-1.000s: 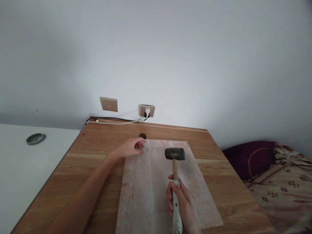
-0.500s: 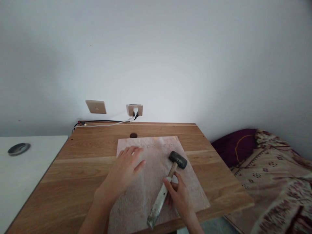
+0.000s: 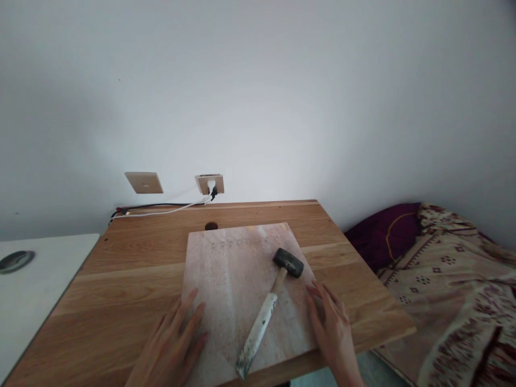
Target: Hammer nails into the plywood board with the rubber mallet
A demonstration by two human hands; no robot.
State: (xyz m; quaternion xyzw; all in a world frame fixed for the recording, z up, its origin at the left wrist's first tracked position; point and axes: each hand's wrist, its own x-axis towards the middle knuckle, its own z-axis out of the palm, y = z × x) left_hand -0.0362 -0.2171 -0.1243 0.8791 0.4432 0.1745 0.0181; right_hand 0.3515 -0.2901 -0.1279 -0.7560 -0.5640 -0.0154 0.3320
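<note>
A rubber mallet (image 3: 258,324) lies slantwise on a pale, worn board (image 3: 213,274), its black head toward the far right and its white-coated handle toward the near edge. Along the board's far edge runs a row of several small nail-like bits (image 3: 231,243). My left hand (image 3: 173,338) rests at the board's near left side, fingers spread, the fingertips over its edge. At the right side my right hand (image 3: 330,317) touches the board's edge with its fingers stretched out. Neither hand holds the mallet.
The board lies on a wooden table (image 3: 121,290) against a white wall. Cables (image 3: 169,209) run along the back to a wall socket (image 3: 210,184). A white surface (image 3: 44,301) with a round grommet adjoins at left. Patterned bedding (image 3: 439,285) lies at right.
My right hand has let go of the mallet and moved right to the board's edge. My left hand has come back from over the board to its near left side.
</note>
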